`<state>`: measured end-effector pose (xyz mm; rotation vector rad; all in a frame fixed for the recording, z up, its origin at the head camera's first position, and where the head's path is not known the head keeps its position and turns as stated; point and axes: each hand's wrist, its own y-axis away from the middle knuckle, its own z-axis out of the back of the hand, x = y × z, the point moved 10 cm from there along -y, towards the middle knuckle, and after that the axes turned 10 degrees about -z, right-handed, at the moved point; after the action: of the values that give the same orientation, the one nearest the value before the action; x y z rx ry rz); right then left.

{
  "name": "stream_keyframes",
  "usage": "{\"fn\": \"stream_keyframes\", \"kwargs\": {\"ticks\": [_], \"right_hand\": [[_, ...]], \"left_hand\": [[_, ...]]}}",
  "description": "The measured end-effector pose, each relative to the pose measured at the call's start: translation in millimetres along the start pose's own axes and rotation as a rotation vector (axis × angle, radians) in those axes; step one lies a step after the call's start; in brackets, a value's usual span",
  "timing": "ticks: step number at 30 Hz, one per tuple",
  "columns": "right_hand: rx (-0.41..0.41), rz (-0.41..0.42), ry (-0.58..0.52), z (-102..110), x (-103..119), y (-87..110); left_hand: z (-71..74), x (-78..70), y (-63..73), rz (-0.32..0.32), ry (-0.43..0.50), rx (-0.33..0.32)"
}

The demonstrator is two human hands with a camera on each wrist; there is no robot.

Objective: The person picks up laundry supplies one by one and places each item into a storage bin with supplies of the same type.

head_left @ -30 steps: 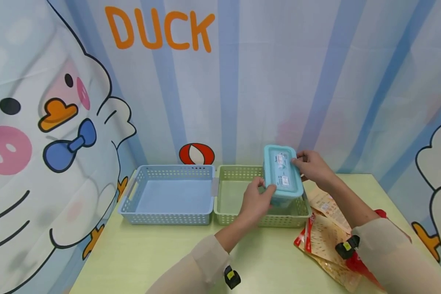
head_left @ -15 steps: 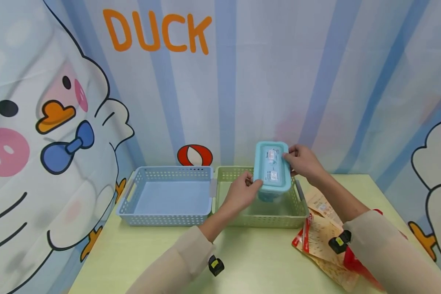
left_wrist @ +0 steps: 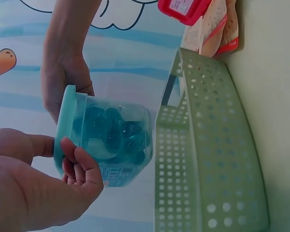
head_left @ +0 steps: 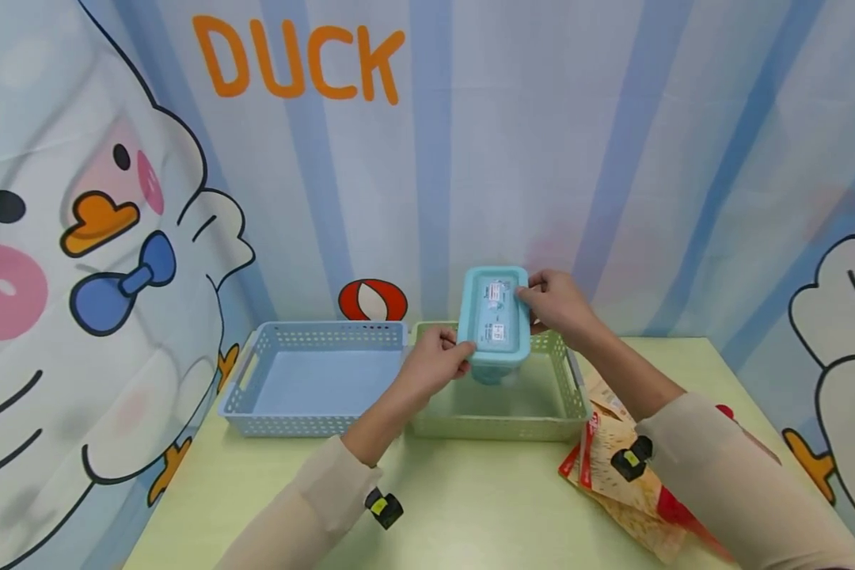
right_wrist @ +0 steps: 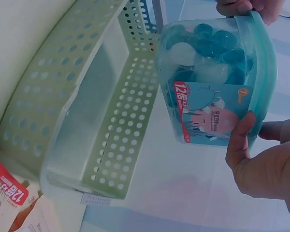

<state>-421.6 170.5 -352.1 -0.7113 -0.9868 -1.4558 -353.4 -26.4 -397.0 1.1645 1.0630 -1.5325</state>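
Bold orange letters spelling "DUCK" [head_left: 291,55] run across the backdrop [head_left: 513,134]. The lidded container [head_left: 495,313] is in the air above the green basket [head_left: 499,428], full of round blue-green pieces. Its label [right_wrist: 195,125] carries a red strip reading "12倍×3" and a pink patch of Chinese characters (too soft to read fully). Stickers [head_left: 499,331] on the lid have print too small to make out. The left hand [head_left: 435,366] pinches the lid's near corner; the right hand [head_left: 561,307] grips its right edge. To the right of the green basket lie packets [head_left: 616,467], one also marked "12倍×3", partly hidden beneath the right sleeve [head_left: 727,467]. The blue basket [head_left: 317,426] stands just beside the green one on the pale table [head_left: 463,507]. The left wrist view shows a red item [left_wrist: 195,10] bearing a white label.
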Motion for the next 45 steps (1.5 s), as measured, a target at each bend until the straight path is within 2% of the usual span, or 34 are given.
{"fn": "stream_keyframes", "kwargs": {"ticks": [5, 11, 20, 33, 45], "right_hand": [[0.046, -0.032, -0.051, -14, 5, 1.8], [0.059, -0.009, -0.038, -28, 17, 5.4], [0.047, 0.013, -0.032, -34, 22, 9.0], [0.041, 0.042, -0.036, -42, 26, 7.0], [0.066, 0.075, -0.011, -55, 34, 11.1]], "left_hand": [[18.8, -2.0, 2.0, -0.004, -0.038, 0.024], [33.2, -3.3, 9.1, 0.000, -0.083, 0.033], [37.8, -3.9, 17.4, 0.013, -0.079, 0.032], [44.7, 1.2, 21.4, 0.032, -0.064, 0.012], [54.2, 2.6, 30.3, 0.036, -0.090, 0.049]]}}
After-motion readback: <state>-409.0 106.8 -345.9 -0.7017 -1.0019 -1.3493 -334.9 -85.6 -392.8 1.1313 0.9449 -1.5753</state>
